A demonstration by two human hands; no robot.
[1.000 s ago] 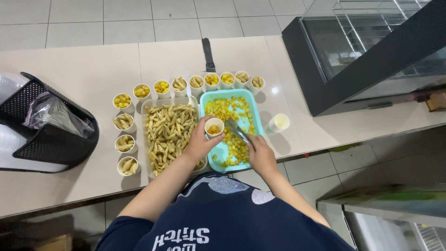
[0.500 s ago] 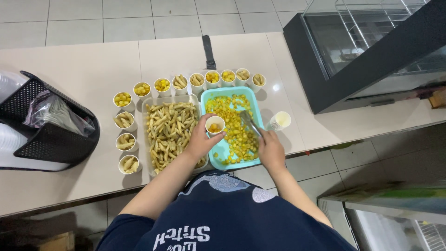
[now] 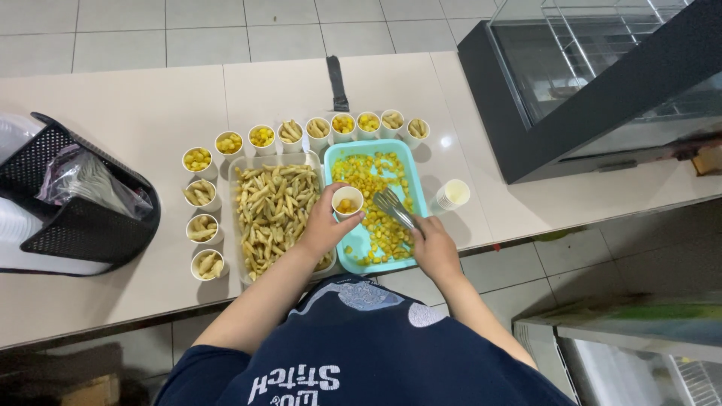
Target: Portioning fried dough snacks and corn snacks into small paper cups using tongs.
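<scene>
Left hand (image 3: 322,229) is wrapped around a small paper cup (image 3: 347,201), holding it upright over the near-left part of the turquoise tray (image 3: 335,154); a few yellow pieces sit in the bottom of that cup. Right hand (image 3: 434,244) is closed on the handle of metal tongs (image 3: 393,207), whose tips point toward eleven o'clock and hover just to the right of the cup, above the yellow snack pieces (image 3: 376,225) spread in the tray. At nine o'clock from the cup lies a pale tray (image 3: 235,169) heaped with pale fried sticks (image 3: 274,207). Filled cups line up in a row (image 3: 331,128) at twelve o'clock and a column (image 3: 201,225) down the left. A stack of empty cups (image 3: 452,194) lies on its side at three o'clock on the counter (image 3: 135,105). Far out at nine o'clock, a black mesh basket (image 3: 83,225).
</scene>
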